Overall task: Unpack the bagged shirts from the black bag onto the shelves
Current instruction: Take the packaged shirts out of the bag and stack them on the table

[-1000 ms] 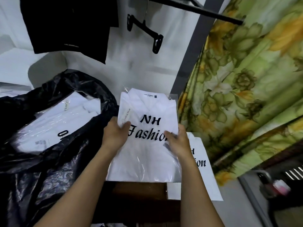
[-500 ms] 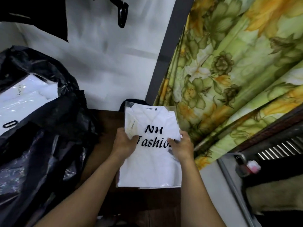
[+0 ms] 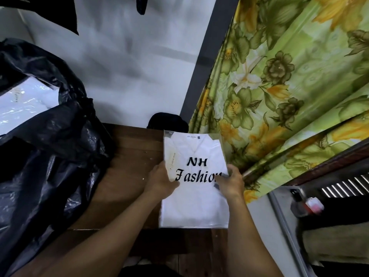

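Left of the hands the black bag is seen open, with more packed shirts inside. The bagged shirt is gripped at its side edges by the left hand and the right hand, over the wooden surface. If it is released too near the front edge, the smooth film may slide off. Right of the hands a flowered curtain is hung.
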